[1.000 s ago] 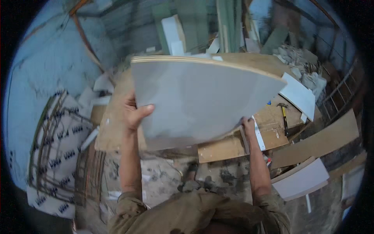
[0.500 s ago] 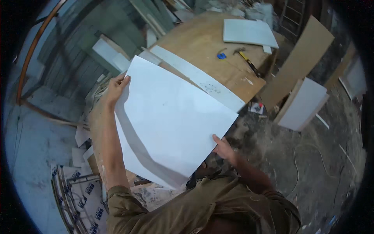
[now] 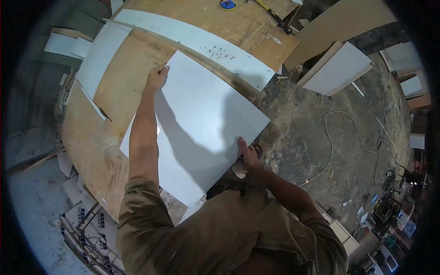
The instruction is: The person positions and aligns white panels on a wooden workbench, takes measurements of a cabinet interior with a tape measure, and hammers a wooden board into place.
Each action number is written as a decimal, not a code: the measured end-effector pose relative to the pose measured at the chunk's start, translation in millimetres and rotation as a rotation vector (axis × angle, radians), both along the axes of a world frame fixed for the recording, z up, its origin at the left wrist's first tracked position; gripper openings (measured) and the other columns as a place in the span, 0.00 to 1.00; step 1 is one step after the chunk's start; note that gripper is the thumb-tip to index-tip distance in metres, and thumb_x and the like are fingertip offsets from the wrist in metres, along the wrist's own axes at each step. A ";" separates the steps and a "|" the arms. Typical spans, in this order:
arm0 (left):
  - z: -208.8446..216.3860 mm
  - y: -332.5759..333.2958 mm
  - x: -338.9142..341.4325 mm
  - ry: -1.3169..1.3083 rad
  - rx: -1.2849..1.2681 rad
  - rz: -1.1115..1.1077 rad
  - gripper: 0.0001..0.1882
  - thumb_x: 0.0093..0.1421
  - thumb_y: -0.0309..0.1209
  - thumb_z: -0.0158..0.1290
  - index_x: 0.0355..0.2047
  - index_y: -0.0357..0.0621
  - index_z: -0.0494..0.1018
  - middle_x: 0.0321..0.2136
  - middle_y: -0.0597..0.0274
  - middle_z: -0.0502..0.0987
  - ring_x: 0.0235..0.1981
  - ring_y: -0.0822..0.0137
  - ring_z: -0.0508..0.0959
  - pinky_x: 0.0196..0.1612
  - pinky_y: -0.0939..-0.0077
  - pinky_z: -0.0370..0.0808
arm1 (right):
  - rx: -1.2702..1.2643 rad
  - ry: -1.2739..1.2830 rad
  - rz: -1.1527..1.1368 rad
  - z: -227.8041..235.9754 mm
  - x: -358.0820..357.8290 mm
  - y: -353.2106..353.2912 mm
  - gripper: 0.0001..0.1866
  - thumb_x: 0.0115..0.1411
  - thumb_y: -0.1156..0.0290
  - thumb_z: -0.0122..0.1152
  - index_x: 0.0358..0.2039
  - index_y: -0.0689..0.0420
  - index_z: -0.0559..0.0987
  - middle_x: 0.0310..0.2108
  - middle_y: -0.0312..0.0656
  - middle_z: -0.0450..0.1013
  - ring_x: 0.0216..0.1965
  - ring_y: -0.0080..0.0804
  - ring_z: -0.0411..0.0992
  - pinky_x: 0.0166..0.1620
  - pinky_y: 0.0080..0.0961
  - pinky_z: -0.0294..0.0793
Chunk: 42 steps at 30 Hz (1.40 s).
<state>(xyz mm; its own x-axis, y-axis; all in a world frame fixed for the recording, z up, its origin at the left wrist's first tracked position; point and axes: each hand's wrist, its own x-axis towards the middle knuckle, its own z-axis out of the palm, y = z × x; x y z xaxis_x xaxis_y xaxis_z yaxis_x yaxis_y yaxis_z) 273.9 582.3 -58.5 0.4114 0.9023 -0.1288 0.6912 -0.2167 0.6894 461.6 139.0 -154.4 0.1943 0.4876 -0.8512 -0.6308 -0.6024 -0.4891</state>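
Observation:
A large white rectangular panel point(image 3: 197, 110) spans the space between my two hands, over the near edge of a wooden work table point(image 3: 87, 146). My left hand point(image 3: 157, 79) is closed on its far left edge, thumb on the upper face. At the near right edge, my right hand point(image 3: 249, 153) grips the panel with the thumb on top and the other fingers mostly hidden beneath. Shadows of my arm and head fall across its surface. Just beyond it lies a long white strip point(image 3: 201, 43) with dark specks and small holes.
Another white board point(image 3: 103, 57) lies on the table at the left. A blue tape measure point(image 3: 227, 4) and a hammer point(image 3: 275, 18) rest at the far side. To the right, boards point(image 3: 337, 68) lean above a dirty floor, where a cable point(image 3: 327, 137) curls.
My view has tilted down and to the right, showing more floor. The panel, still in both hands, now appears smaller and lower against the table.

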 end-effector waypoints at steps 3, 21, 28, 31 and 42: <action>-21.2 9.1 6.7 0.056 0.102 0.021 0.17 0.61 0.41 0.54 0.43 0.44 0.78 0.25 0.55 0.79 0.27 0.67 0.75 0.35 0.68 0.72 | 0.145 -0.292 0.146 5.3 -1.3 6.1 0.38 0.60 0.40 0.54 0.48 0.70 0.72 0.41 0.47 0.74 0.46 0.34 0.72 0.43 0.35 0.74; -49.6 -226.4 164.8 0.243 0.461 -0.307 0.36 0.65 0.43 0.44 0.67 0.37 0.49 0.67 0.45 0.50 0.69 0.46 0.48 0.67 0.44 0.47 | 0.130 -0.368 0.481 -13.4 15.1 39.2 0.34 0.63 0.39 0.49 0.37 0.65 0.78 0.29 0.43 0.74 0.33 0.28 0.71 0.36 0.32 0.71; -13.6 -336.2 97.6 -0.110 0.200 -0.527 0.27 0.64 0.38 0.49 0.63 0.46 0.62 0.57 0.41 0.68 0.62 0.47 0.63 0.68 0.54 0.49 | 0.671 -0.289 0.389 -28.9 40.1 6.3 0.29 0.63 0.48 0.56 0.46 0.65 0.76 0.32 0.47 0.78 0.37 0.31 0.76 0.38 0.30 0.74; -37.5 -376.5 -29.9 0.018 0.430 0.294 0.24 0.58 0.26 0.54 0.54 0.31 0.67 0.52 0.41 0.72 0.55 0.45 0.71 0.61 0.56 0.62 | 0.330 -0.180 0.446 35.4 53.3 23.3 0.27 0.64 0.47 0.52 0.39 0.65 0.77 0.27 0.44 0.76 0.27 0.28 0.75 0.29 0.29 0.74; -76.6 -416.5 -130.2 -0.126 0.463 1.050 0.31 0.60 0.26 0.50 0.61 0.24 0.55 0.57 0.36 0.65 0.57 0.53 0.67 0.58 0.66 0.63 | 0.431 -0.680 0.674 14.9 90.5 100.1 0.31 0.67 0.50 0.47 0.17 0.64 0.72 0.12 0.43 0.68 0.15 0.30 0.68 0.22 0.37 0.69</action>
